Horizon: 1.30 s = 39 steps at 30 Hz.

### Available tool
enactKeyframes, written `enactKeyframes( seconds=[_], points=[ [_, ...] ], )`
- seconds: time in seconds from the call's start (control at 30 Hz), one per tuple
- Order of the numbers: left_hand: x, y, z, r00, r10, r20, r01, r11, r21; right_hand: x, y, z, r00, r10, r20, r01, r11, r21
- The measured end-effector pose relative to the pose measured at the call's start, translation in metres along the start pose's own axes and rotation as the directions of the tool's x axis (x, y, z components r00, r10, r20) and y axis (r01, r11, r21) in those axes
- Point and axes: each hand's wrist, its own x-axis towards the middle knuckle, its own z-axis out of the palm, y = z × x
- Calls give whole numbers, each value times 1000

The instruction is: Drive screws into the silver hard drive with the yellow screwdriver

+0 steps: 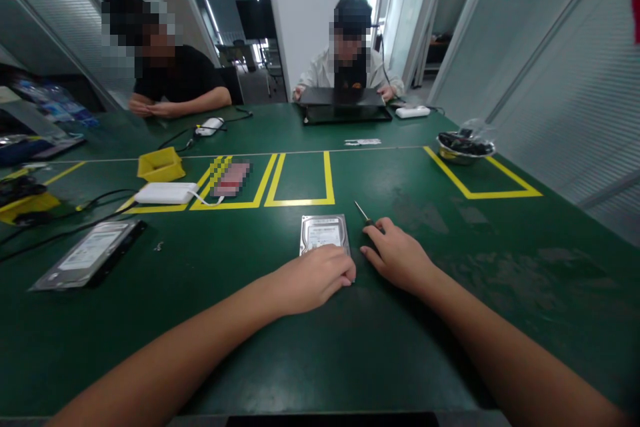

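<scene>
A silver hard drive [324, 232] with a white label lies flat on the green table in front of me. My left hand [320, 277] rests over its near edge, fingers curled down at the near right corner and closed on it; that end of the drive is hidden beneath the hand. Just to the right, my right hand [397, 253] is closed on the dark handle of a screwdriver [364, 215]. Its thin metal shaft points forward and left, low over the table, apart from the drive.
Another hard drive [90, 253] lies at left, near small metal bits [159, 247]. Behind are a yellow bin [161, 165], white power bank [167, 193], cabled phone [233, 179] and metal bowl [465, 149] of dark parts. Two people sit opposite; one holds a dark panel [345, 99].
</scene>
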Motion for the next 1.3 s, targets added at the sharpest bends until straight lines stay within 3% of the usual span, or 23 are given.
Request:
enactKeyframes(
  seconds=[0.23, 0.8, 1.3],
  points=[
    [8, 2, 4, 999, -9, 44, 4, 993, 115, -1, -1, -3, 1000, 4, 8, -4, 1000, -6],
    [11, 5, 11, 995, -99, -13, 99, 991, 90, -1, 0, -2, 1000, 9, 5, -9, 1000, -5],
    [8, 6, 20, 993, -101, -68, 114, 968, 225, 0, -1, -2, 1000, 4, 3, -4, 1000, 0]
  ],
)
